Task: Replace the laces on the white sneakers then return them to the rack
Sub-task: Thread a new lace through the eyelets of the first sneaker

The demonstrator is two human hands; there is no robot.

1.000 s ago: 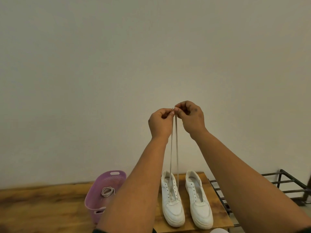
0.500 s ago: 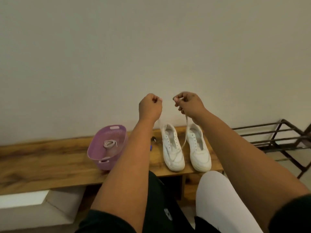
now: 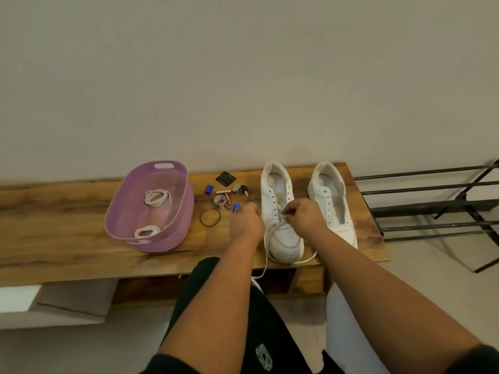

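The white sneakers (image 3: 307, 209) stand side by side near the bench's right end (image 3: 378, 255), toes toward the person, so the eyelets are easy to reach. On the left sneaker (image 3: 280, 211), the right hand (image 3: 303, 215) pinches the lace (image 3: 280, 226). The left hand (image 3: 247, 222) is curled; probably it holds the other end, which trails over the front edge. The purple basket (image 3: 162, 238) holding lace bundles stands well apart, leaving room.

Soft, even indoor light with faint shadows; the picture is slightly blurred, and wide-angle distortion bends the edges.
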